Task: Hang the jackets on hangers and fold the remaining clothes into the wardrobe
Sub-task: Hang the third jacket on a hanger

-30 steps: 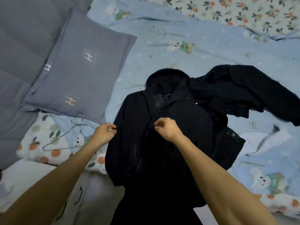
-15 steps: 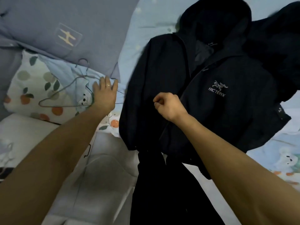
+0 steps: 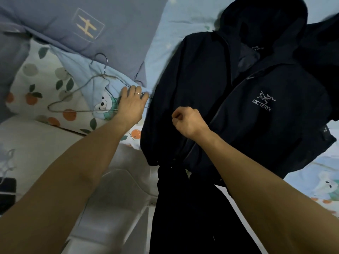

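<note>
My left hand (image 3: 131,105) curls around the wire hanger (image 3: 80,96) on the bedspread (image 3: 165,43), right hand (image 3: 189,123) pinching the black jacket (image 3: 266,125) front near the bed's edge.

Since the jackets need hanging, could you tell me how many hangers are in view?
1. A wire hanger lies on the bedding left of the dark jacket, below the grey pillow, with the left hand on its right end. Others may be hidden.

The left hand (image 3: 132,103) is no longer at the edge of the jacket (image 3: 238,110); now it lies on the right end of the wire hanger (image 3: 80,92), fingers curling over it.
</note>
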`<control>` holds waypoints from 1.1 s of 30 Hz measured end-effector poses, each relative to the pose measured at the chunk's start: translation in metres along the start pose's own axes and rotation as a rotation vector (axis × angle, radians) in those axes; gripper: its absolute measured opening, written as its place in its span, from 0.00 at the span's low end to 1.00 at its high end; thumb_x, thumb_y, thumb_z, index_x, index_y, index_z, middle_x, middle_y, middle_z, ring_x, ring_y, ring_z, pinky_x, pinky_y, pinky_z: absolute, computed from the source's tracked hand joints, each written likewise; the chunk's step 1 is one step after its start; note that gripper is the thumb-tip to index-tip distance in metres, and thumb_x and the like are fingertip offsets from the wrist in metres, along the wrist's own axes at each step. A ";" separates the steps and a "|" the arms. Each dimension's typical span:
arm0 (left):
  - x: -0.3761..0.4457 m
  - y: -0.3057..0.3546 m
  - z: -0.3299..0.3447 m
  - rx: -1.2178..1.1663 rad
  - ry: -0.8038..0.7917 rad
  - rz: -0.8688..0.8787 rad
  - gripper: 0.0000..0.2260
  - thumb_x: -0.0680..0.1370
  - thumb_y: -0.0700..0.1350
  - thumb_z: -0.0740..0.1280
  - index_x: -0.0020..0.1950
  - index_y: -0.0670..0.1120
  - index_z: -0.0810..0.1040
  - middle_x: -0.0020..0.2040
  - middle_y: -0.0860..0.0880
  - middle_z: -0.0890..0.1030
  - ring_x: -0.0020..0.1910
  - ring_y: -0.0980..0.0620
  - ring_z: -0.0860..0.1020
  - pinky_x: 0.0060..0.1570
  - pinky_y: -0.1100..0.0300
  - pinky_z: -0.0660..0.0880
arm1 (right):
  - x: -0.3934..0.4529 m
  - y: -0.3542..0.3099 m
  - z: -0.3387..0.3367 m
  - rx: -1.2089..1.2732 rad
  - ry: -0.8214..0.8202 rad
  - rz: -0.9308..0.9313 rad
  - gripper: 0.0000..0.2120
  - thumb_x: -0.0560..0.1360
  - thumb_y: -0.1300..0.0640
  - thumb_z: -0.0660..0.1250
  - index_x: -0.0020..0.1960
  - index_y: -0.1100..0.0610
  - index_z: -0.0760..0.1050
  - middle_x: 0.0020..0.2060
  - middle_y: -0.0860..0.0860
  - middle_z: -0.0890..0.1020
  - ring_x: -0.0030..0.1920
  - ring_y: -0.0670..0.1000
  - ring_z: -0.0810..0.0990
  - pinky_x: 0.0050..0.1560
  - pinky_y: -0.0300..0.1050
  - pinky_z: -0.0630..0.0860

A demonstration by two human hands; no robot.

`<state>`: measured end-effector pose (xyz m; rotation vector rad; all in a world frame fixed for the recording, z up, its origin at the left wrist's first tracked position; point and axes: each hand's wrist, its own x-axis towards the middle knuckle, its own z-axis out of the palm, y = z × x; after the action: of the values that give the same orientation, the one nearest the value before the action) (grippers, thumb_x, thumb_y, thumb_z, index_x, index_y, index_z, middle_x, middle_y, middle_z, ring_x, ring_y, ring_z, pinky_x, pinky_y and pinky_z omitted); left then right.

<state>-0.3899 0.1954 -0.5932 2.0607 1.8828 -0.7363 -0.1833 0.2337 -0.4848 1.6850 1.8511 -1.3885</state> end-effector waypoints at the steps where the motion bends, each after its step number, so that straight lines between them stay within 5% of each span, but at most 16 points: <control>1: 0.002 0.001 -0.001 0.006 -0.011 -0.017 0.32 0.68 0.43 0.72 0.71 0.47 0.65 0.65 0.40 0.69 0.66 0.40 0.67 0.68 0.41 0.62 | 0.001 -0.002 0.000 0.000 -0.001 0.000 0.09 0.78 0.56 0.65 0.57 0.54 0.79 0.49 0.52 0.82 0.46 0.52 0.82 0.50 0.51 0.82; 8: -0.008 -0.018 -0.019 -0.181 -0.005 -0.221 0.27 0.68 0.44 0.71 0.64 0.43 0.67 0.63 0.40 0.73 0.66 0.38 0.67 0.65 0.39 0.65 | -0.008 0.001 -0.007 0.016 0.010 0.015 0.10 0.79 0.56 0.65 0.58 0.55 0.79 0.47 0.50 0.82 0.45 0.50 0.82 0.50 0.48 0.82; 12: -0.029 -0.032 -0.035 -0.318 0.169 -0.068 0.28 0.70 0.50 0.72 0.69 0.46 0.71 0.66 0.43 0.74 0.68 0.41 0.68 0.68 0.41 0.60 | -0.015 -0.004 -0.017 0.136 0.060 0.002 0.09 0.80 0.54 0.64 0.58 0.55 0.78 0.45 0.49 0.83 0.46 0.49 0.82 0.50 0.45 0.81; 16: -0.048 -0.014 -0.072 -0.462 0.391 0.084 0.28 0.68 0.52 0.73 0.67 0.47 0.76 0.61 0.45 0.78 0.62 0.42 0.74 0.68 0.41 0.62 | -0.031 -0.007 -0.036 0.289 0.165 -0.022 0.20 0.80 0.48 0.64 0.70 0.54 0.70 0.54 0.48 0.82 0.53 0.48 0.81 0.55 0.43 0.78; 20: -0.041 0.022 -0.116 -0.591 0.486 0.191 0.29 0.66 0.53 0.70 0.68 0.48 0.77 0.59 0.46 0.79 0.59 0.42 0.76 0.64 0.41 0.68 | -0.053 0.000 -0.070 0.433 0.260 -0.089 0.08 0.82 0.56 0.62 0.58 0.53 0.77 0.45 0.50 0.85 0.42 0.49 0.85 0.45 0.44 0.81; 27: 0.025 0.068 -0.182 -0.502 0.326 0.262 0.31 0.73 0.54 0.71 0.75 0.54 0.68 0.69 0.47 0.72 0.70 0.45 0.66 0.72 0.49 0.59 | -0.047 0.042 -0.141 0.367 0.546 0.184 0.08 0.79 0.55 0.63 0.47 0.55 0.80 0.39 0.51 0.84 0.41 0.50 0.84 0.43 0.45 0.81; 33: 0.072 0.097 -0.184 -0.334 0.179 0.280 0.32 0.74 0.54 0.71 0.77 0.54 0.65 0.70 0.47 0.70 0.71 0.45 0.65 0.71 0.48 0.61 | -0.006 0.072 -0.161 0.175 0.564 0.402 0.18 0.77 0.44 0.65 0.44 0.61 0.75 0.38 0.54 0.79 0.39 0.56 0.79 0.29 0.42 0.66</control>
<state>-0.2565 0.3377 -0.4910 2.1584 1.6158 -0.1627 -0.0569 0.3446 -0.4326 2.5687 1.5175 -0.9953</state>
